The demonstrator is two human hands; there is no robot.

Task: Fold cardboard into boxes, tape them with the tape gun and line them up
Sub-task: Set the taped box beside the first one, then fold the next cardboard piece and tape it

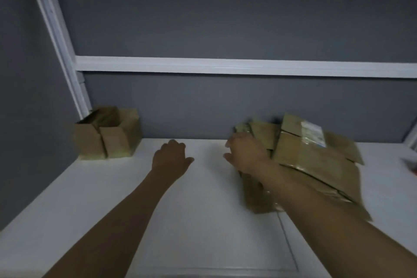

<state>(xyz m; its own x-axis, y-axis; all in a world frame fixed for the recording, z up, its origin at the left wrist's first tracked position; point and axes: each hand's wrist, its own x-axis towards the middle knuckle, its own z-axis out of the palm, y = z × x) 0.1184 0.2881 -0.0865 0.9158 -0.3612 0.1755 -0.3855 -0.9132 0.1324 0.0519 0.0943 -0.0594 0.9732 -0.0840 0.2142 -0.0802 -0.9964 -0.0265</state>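
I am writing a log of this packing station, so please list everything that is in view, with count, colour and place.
folded boxes: two, it seems, brown, tops open, far left corner of the table
flat cardboard pile: one pile of several sheets, brown, far right of the table
white label: one, on the pile's top sheet
table: one, white, across the foreground
partition walls: grey with white trim, behind and at left
red-orange thing: one, right edge, cut off, cannot identify
left hand: open, over the table's middle
right hand: at the pile's left edge, grip too blurred to tell
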